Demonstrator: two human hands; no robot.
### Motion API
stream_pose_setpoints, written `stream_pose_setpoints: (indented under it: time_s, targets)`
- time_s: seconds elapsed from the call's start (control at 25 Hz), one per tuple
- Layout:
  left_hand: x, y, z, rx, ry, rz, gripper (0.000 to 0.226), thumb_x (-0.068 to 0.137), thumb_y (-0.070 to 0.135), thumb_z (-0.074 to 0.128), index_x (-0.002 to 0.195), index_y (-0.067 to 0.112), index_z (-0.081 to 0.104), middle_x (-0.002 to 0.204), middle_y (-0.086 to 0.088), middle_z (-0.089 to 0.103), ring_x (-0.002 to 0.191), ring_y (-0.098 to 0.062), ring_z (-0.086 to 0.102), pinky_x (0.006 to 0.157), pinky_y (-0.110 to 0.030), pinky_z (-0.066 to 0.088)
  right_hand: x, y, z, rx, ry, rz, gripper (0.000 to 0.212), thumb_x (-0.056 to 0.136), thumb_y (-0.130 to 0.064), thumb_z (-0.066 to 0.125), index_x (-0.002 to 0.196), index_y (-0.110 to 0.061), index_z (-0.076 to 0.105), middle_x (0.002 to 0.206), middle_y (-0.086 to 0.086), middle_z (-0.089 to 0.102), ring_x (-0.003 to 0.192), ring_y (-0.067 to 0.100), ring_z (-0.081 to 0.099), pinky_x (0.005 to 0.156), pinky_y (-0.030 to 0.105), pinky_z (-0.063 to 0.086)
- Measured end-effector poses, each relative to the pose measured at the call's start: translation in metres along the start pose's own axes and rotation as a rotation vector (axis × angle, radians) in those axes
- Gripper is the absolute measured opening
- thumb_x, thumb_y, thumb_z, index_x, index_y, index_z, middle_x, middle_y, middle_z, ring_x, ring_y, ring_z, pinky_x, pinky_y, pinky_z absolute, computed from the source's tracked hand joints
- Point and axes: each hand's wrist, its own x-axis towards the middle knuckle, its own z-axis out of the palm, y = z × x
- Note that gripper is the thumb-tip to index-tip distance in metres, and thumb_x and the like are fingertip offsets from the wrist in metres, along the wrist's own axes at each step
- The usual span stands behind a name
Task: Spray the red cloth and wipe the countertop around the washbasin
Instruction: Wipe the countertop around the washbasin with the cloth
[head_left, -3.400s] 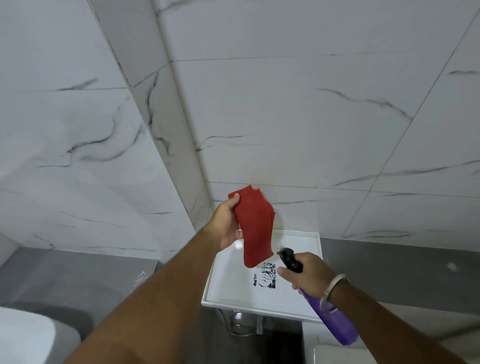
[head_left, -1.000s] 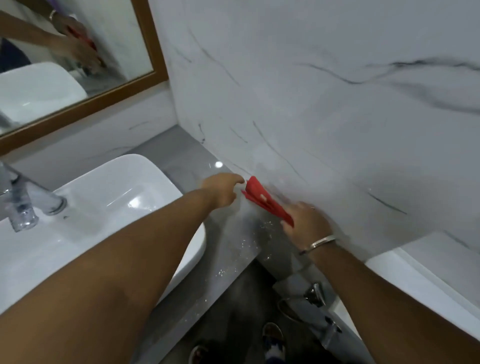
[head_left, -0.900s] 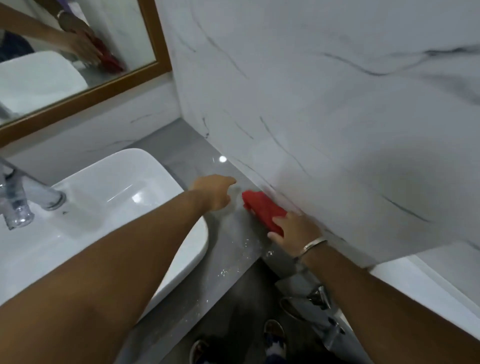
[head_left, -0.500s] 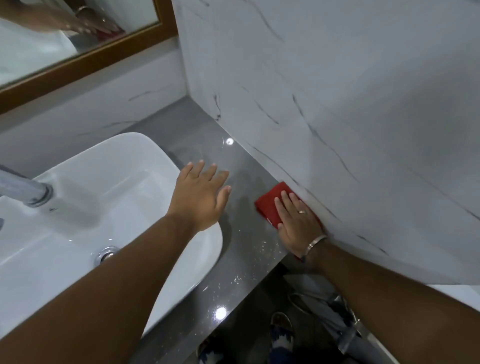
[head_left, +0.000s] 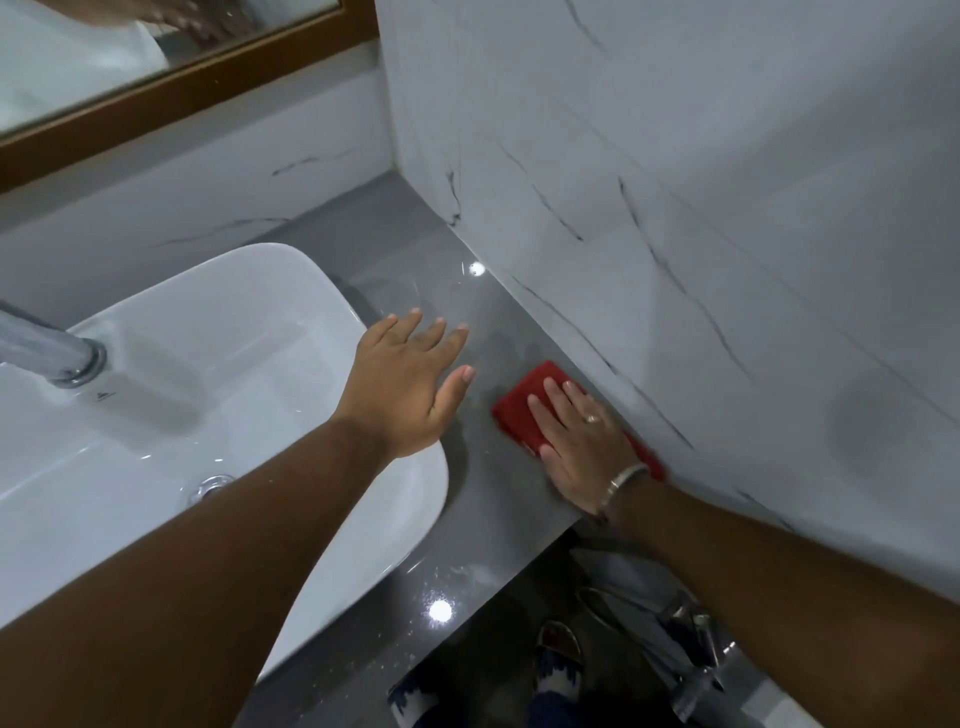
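The folded red cloth (head_left: 519, 408) lies flat on the grey countertop (head_left: 415, 249), against the foot of the marble side wall. My right hand (head_left: 579, 447) presses down on it with flat fingers, covering most of it. My left hand (head_left: 410, 387) hovers open, fingers spread, over the right rim of the white washbasin (head_left: 208, 374). The spray bottle is not in view.
A chrome tap (head_left: 52, 348) juts over the basin at the left. A wood-framed mirror (head_left: 171, 88) hangs on the back wall. The marble wall (head_left: 675, 208) bounds the counter on the right. Below the counter edge are my feet (head_left: 556, 654) and chrome pipe fittings (head_left: 696, 639).
The cloth passed from held up in my left hand to flat on the counter under my right hand. My left hand let go and opened over the basin rim. The spray bottle left my right hand.
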Motion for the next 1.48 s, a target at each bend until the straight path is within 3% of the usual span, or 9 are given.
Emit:
stream_pose_setpoints:
  time_s: [0.08,0.28,0.52,0.64,0.76,1.0,1.16,1.28,1.48]
  targets:
    - [0.001,0.0,0.0,0.016,-0.006,-0.007,0.076,0.095,0.056,0.005,0.145,0.02,0.048,0.147,-0.009,0.054,0.143,-0.035,0.038,0.117,-0.049,0.025,0.016,-0.045,0.009,0.04,0.007,0.079,0.069,0.092,-0.036,0.043,0.154,-0.013,0.023,0.163,0.019,0.019,0.148,0.039,0.02,0.119,0.052,0.02]
    - [0.0,0.002,-0.002,0.035,-0.034,-0.019,0.079,0.094,0.058,0.001,0.149,0.021,0.042,0.152,-0.008,0.049,0.146,-0.033,0.032,0.12,-0.047,0.02,-0.079,-0.039,0.03,-0.001,-0.088,-0.349,0.075,0.085,-0.042,0.045,0.154,-0.022,0.023,0.164,0.012,0.018,0.147,0.034,0.024,0.116,0.049,0.019]
    - [0.001,-0.001,0.001,0.034,-0.033,-0.015,0.078,0.093,0.058,0.001,0.149,0.022,0.042,0.15,-0.009,0.051,0.146,-0.034,0.033,0.119,-0.047,0.021,0.023,-0.031,0.006,0.023,0.016,0.164,0.068,0.094,-0.038,0.04,0.155,-0.016,0.018,0.164,0.018,0.016,0.149,0.038,0.017,0.119,0.049,0.015]
    - [0.0,0.0,0.0,0.034,-0.045,-0.011,0.077,0.093,0.058,0.002,0.15,0.022,0.041,0.151,-0.009,0.05,0.146,-0.034,0.032,0.119,-0.047,0.02,-0.033,-0.09,0.033,-0.032,-0.04,-0.159,0.069,0.093,-0.042,0.036,0.154,-0.016,0.019,0.163,0.019,0.019,0.147,0.04,0.022,0.117,0.052,0.02]
    - [-0.002,0.0,-0.002,0.04,-0.064,-0.02,0.078,0.093,0.059,0.0,0.153,0.024,0.035,0.155,-0.011,0.044,0.149,-0.033,0.027,0.121,-0.047,0.017,-0.069,-0.053,0.024,-0.032,-0.115,-0.349,0.07,0.086,-0.043,0.045,0.152,-0.022,0.029,0.16,0.014,0.029,0.144,0.036,0.03,0.113,0.049,0.028]
    - [-0.002,-0.002,0.008,0.054,-0.034,-0.028,0.074,0.095,0.061,0.004,0.153,0.026,0.032,0.158,-0.011,0.038,0.149,-0.034,0.024,0.123,-0.047,0.013,0.054,-0.035,-0.003,-0.052,-0.033,0.085,0.067,0.098,-0.042,0.03,0.156,-0.02,0.006,0.166,0.014,0.006,0.151,0.035,0.009,0.121,0.048,0.013]
    - [-0.002,-0.003,0.005,0.02,-0.042,-0.022,0.074,0.095,0.06,0.006,0.153,0.025,0.034,0.156,-0.012,0.042,0.148,-0.034,0.026,0.122,-0.047,0.015,-0.055,-0.096,0.044,-0.082,-0.074,-0.3,0.071,0.095,-0.046,0.032,0.157,-0.02,0.01,0.164,0.016,0.014,0.148,0.037,0.016,0.118,0.052,0.018]
    - [-0.003,-0.002,0.003,0.022,-0.04,-0.011,0.069,0.098,0.058,0.01,0.154,0.023,0.032,0.156,-0.012,0.042,0.149,-0.033,0.025,0.122,-0.047,0.015,-0.066,-0.045,0.034,-0.096,-0.064,-0.385,0.071,0.088,-0.045,0.04,0.154,-0.025,0.023,0.161,0.014,0.026,0.145,0.036,0.027,0.111,0.049,0.025]
    - [-0.017,0.003,-0.003,0.007,-0.092,-0.024,0.077,0.094,0.069,0.008,0.158,0.027,0.005,0.168,-0.01,0.006,0.153,-0.032,-0.005,0.123,-0.054,-0.001,0.038,-0.018,0.006,-0.013,0.026,0.158,0.065,0.096,-0.039,0.04,0.155,-0.02,0.019,0.164,0.017,0.016,0.149,0.039,0.017,0.119,0.051,0.016]
